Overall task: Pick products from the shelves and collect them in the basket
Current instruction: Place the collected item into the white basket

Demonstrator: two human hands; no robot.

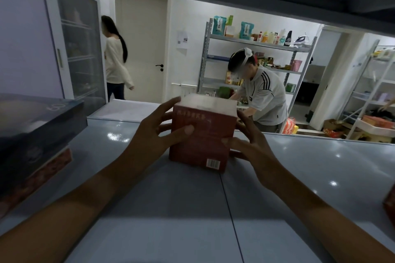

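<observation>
Currently, both hands are gripping a red box standing on the grey shelf, near its far edge. The left hand is curling around the left side, thumb lying across the front face. The right hand is clasping the right side. A stack of flat boxes is lying at the left edge.

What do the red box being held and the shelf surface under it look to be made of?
Red box: likely printed cardboard with a matte finish; it has crisp folded edges, printed lettering and a barcode. Shelf surface: smooth grey glossy panel, probably painted metal or laminate; it shows bright light reflections and a straight seam between panels. The material cannot be confirmed.
</observation>
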